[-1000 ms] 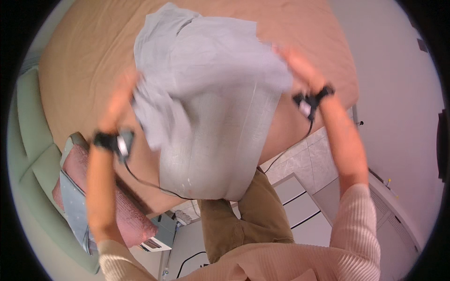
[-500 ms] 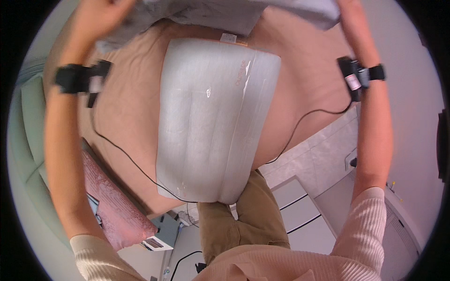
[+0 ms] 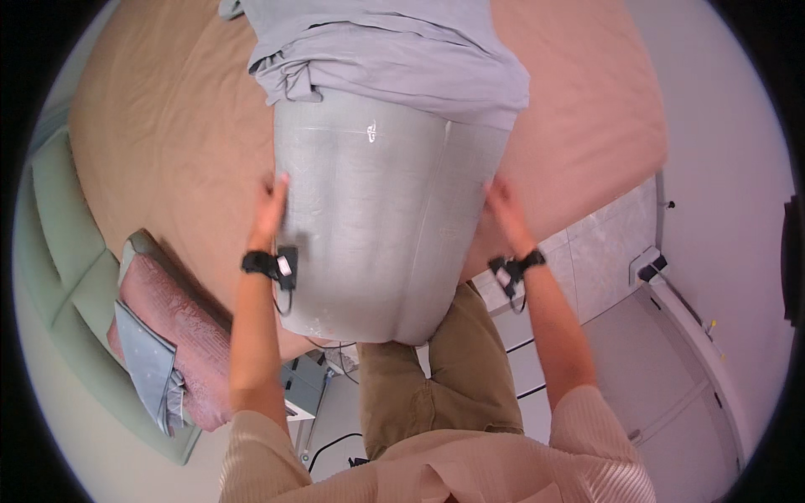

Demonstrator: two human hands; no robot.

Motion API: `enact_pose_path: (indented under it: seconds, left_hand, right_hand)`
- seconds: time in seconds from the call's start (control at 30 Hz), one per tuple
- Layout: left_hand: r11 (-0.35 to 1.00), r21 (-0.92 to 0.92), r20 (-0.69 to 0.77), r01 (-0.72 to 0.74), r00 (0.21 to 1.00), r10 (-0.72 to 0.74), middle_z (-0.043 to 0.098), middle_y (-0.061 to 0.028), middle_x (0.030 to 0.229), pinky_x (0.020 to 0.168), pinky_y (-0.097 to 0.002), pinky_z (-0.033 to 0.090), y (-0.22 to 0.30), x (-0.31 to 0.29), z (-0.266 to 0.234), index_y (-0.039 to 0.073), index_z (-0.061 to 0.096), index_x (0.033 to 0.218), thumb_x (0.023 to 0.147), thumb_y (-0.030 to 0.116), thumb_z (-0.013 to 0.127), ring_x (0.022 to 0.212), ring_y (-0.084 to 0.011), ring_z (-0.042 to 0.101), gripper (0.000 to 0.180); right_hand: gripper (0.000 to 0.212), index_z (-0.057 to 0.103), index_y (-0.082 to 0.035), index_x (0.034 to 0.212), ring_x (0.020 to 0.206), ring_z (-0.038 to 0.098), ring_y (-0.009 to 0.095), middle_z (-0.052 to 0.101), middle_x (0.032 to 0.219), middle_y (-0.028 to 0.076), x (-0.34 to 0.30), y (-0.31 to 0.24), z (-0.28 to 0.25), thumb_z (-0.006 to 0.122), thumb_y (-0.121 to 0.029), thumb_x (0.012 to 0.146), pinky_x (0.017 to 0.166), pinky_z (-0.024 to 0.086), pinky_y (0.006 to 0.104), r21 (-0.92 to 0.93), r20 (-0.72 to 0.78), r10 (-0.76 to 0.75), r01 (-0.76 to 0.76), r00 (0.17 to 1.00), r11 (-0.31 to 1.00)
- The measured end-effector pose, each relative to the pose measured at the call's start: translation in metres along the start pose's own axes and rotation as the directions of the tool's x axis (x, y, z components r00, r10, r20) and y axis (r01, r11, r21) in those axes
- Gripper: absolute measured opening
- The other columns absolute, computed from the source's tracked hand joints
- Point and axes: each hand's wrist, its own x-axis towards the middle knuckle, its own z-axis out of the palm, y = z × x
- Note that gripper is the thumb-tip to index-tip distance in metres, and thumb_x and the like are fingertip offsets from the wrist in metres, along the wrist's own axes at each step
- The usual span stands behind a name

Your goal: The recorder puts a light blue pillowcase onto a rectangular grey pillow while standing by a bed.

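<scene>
A long grey padded slab (image 3: 369, 226) with a shiny, clear film-like cover lies on the bed, its near end close to my legs. A soft grey-lilac cloth (image 3: 394, 59) drapes over the slab's far end, bunched at its left corner. Beside the slab's left edge is my left hand (image 3: 270, 210), slightly blurred, fingers stretched out. My right hand (image 3: 507, 211) is at the right edge, also blurred, with its fingers apart. Whether either hand presses on the edge I cannot tell. Each wrist carries a black strap with a small device.
The bed's peach sheet (image 3: 159, 134) spreads around the slab. To the left are a pink patterned pillow (image 3: 180, 314), a folded blue-grey cloth (image 3: 147, 356) and a green padded headboard (image 3: 71, 251). Tiled floor (image 3: 608, 235) shows at the right. A dark cable (image 3: 331, 344) runs near my legs.
Both hands have come back from the far end to the slab's sides. The grey-lilac cloth, earlier held up between them, has been let go and now covers the slab's far part.
</scene>
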Motion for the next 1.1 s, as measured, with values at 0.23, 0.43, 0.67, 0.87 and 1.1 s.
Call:
enact_pose_path:
  seconds: [0.23, 0.43, 0.67, 0.87, 1.1]
  left_hand:
    - [0.958, -0.191, 0.149, 0.212, 0.971, -0.185, 0.06, -0.0164, 0.119, 0.096, -0.0339, 0.042, 0.001, -0.088, -0.023, -0.008, 0.049, 0.128, 0.088, 0.04, 0.062, 0.108, -0.0227, 0.057, 0.064]
    - [0.991, -0.135, -0.18, 0.023, 0.982, -0.048, 0.056, 0.0016, 0.084, 0.071, -0.0259, 0.041, 0.045, -0.249, -0.141, 0.002, 0.06, 0.091, 0.087, 0.02, 0.066, 0.078, -0.0089, 0.048, 0.02]
    - [0.993, -0.016, -0.455, 0.113, 0.884, -0.108, 0.063, -0.0012, 0.079, 0.067, -0.0285, 0.045, 0.068, -0.441, -0.267, -0.003, 0.062, 0.089, 0.082, 0.013, 0.07, 0.073, -0.0093, 0.052, 0.019]
    - [0.965, 0.243, -0.263, -0.098, 0.951, 0.163, 0.056, -0.0177, 0.067, 0.055, -0.0335, 0.043, -0.027, -0.509, -0.307, -0.001, 0.053, 0.078, 0.076, 0.006, 0.071, 0.056, -0.0302, 0.053, 0.019]
    - [0.997, 0.004, -0.149, -0.073, 0.986, 0.073, 0.053, -0.0205, 0.064, 0.051, -0.0427, 0.041, -0.163, -0.507, -0.304, 0.001, 0.05, 0.072, 0.074, 0.013, 0.072, 0.061, -0.0423, 0.053, 0.025]
  right_hand:
    - [0.065, 0.038, 0.003, 0.137, 0.117, 0.05, 0.023, 0.052, 0.13, 0.012, -0.092, 0.042, 0.073, 0.065, -0.034, 0.09, 0.103, 0.037, 0.0363, 0.228, 0.216, 0.389, -0.433, 0.896, 0.872]
    - [0.067, 0.042, 0.006, 0.133, 0.116, 0.051, 0.023, 0.052, 0.129, 0.013, -0.182, 0.049, 0.153, 0.067, -0.037, 0.088, 0.1, 0.041, 0.0369, 0.262, 0.34, 0.338, -0.433, 0.878, 0.862]
    - [0.065, 0.045, 0.006, 0.132, 0.116, 0.052, 0.023, 0.054, 0.129, 0.014, -0.267, 0.049, 0.368, 0.064, -0.04, 0.09, 0.099, 0.04, 0.0363, -0.038, 0.682, 0.423, -0.549, 0.597, 0.835]
    - [0.059, 0.046, 0.008, 0.13, 0.114, 0.053, 0.022, 0.056, 0.125, 0.016, -0.351, 0.016, 0.528, 0.063, -0.033, 0.089, 0.097, 0.041, 0.0333, 0.17, 0.831, 0.059, -0.353, 0.554, 0.92]
    - [0.054, 0.049, 0.007, 0.126, 0.108, 0.054, 0.022, 0.058, 0.119, 0.015, -0.367, 0.157, 0.483, 0.063, -0.03, 0.089, 0.093, 0.042, 0.0334, -0.106, 0.559, 0.408, -0.426, 0.722, 0.899]
